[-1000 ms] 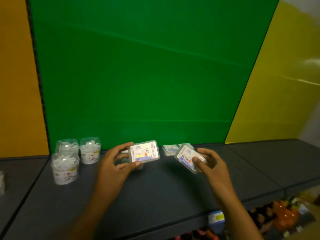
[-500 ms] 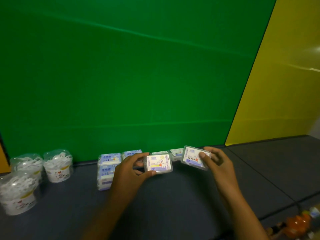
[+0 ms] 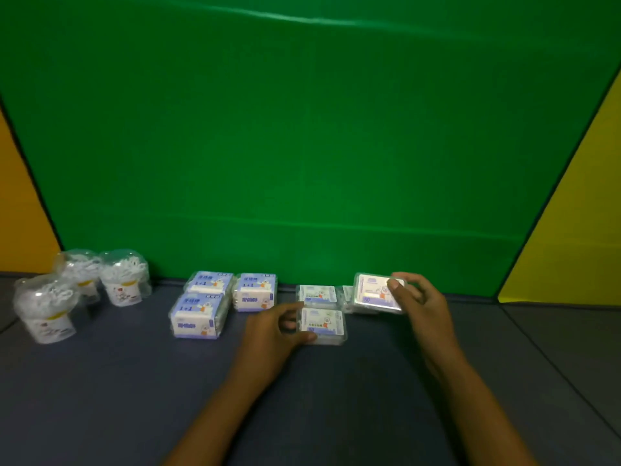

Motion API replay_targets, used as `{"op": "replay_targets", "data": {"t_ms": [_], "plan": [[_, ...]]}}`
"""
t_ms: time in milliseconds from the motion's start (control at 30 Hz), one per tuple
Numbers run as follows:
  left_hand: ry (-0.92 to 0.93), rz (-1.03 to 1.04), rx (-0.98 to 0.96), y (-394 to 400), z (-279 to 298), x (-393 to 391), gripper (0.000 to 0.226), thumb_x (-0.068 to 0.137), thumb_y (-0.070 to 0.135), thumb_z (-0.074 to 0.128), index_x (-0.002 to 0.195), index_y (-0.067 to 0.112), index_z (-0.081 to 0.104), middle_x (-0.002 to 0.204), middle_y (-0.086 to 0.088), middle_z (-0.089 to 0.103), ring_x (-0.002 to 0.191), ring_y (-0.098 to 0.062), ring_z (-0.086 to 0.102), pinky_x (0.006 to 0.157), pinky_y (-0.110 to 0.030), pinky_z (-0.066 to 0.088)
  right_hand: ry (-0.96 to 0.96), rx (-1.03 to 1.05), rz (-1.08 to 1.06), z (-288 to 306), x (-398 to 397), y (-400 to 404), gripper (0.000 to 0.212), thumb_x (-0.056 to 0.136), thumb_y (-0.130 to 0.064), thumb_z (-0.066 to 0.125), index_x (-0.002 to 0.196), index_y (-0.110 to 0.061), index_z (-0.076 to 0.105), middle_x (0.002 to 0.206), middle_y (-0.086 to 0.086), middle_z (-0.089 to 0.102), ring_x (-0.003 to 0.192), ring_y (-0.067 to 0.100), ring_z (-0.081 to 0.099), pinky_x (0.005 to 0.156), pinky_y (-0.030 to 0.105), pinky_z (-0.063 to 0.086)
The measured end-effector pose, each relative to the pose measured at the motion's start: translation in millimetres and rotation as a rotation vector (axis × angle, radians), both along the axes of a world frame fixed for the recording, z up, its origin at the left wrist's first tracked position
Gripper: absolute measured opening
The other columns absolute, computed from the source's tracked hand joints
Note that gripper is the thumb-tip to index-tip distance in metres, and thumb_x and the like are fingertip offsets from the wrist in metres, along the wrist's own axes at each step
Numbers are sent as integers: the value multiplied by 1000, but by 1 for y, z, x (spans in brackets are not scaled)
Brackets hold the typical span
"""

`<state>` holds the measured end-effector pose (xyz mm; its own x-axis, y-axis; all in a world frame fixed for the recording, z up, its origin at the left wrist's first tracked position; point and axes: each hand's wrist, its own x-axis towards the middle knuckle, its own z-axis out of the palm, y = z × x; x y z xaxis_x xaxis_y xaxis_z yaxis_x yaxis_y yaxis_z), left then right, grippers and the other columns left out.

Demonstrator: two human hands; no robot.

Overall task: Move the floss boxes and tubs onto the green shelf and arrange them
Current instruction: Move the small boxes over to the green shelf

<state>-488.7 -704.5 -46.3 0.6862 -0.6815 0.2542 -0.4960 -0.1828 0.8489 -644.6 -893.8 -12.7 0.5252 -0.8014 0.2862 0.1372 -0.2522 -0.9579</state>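
— Grey shelf (image 3: 336,415) nearest us, bare forearms reaching over it. What's the left hand (image 3: 272,334) doing?

— It grips a small clear box (image 3: 324,326) by its left end, thumb at the near edge; the box lies flat on the shelf.

— And the right hand (image 3: 420,302)?

— Thumb and fingers pinch a second box (image 3: 374,292), tilted up, just over a flat box (image 3: 347,294) against the wall.

— Anything behind the left one?

— Another flat box (image 3: 317,293), just beyond it. Further left, three blue packs (image 3: 198,316), one in front, two behind, touching.

— The tubs?

— Three tubs (image 3: 45,307) far left, one forward, two back by the green wall (image 3: 302,146). Orange and yellow panels flank it
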Motion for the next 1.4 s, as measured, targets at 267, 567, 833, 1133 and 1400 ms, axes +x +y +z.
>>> {"op": "replay_targets", "data": {"t_ms": [267,567,833,1133,1400], "plan": [[-166,33,122,-6,-4,3,48,84,37,69,130,33,56,96,12,67,87,3,59,78,-8,45,23,-18,68,-7,8,-27,18,93,-18,64,107,-8,64,94,-2,74,79,-2,68,66,8,49],[-321,23,187,-7,-5,-1,53,89,46,58,139,32,46,94,13,63,85,4,51,73,-4,36,43,-81,41,-10,4,-32,10,91,-12,67,98,-5,66,90,0,70,77,4,66,67,15,51],[-676,256,314,14,-6,5,38,85,60,54,110,33,61,108,11,64,98,-11,59,78,-28,49,201,-105,53,-28,4,-35,8,88,-11,71,89,-8,63,86,8,65,76,17,63,67,26,48],[-780,313,362,18,-1,-4,39,80,59,61,105,29,65,98,8,67,87,-15,62,74,-30,48,399,-262,-43,-44,12,-34,23,79,-24,81,84,-12,62,77,6,65,68,19,60,57,24,46],[-736,267,388,20,4,-9,39,82,59,57,107,29,62,100,7,66,89,-15,61,75,-30,47,436,-474,-121,-45,13,-25,25,82,-25,78,84,-13,57,85,3,55,69,13,50,60,18,40]]}}
